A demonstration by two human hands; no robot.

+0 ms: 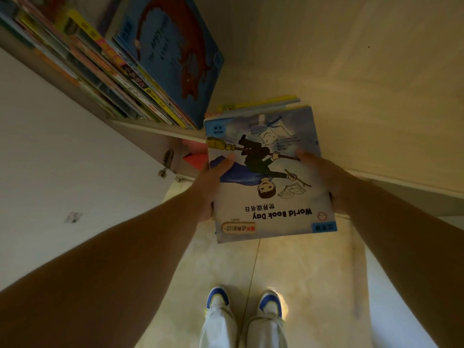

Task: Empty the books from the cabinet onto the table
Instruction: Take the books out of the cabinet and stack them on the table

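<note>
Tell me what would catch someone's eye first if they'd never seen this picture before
First, the stack of books in the centre, its top cover reading World Book Day, gripped at its sides by the left hand and right hand. Next, the row of leaning books on the cabinet shelf at upper left. Below, white and blue shoes stand on the tiled floor.

There is only one view, a wide-angle camera worn on the person's head, tipped steeply forward and down. It looks along both bare forearms, which enter from the lower corners, straight down to the pale glossy tiled floor [301, 267] and a pair of white shoes with blue toes [244, 301] at the bottom edge. It sits close to the open white cabinet shelf [160, 130], which slants across the upper left. The lens bends the edges strongly.
</note>
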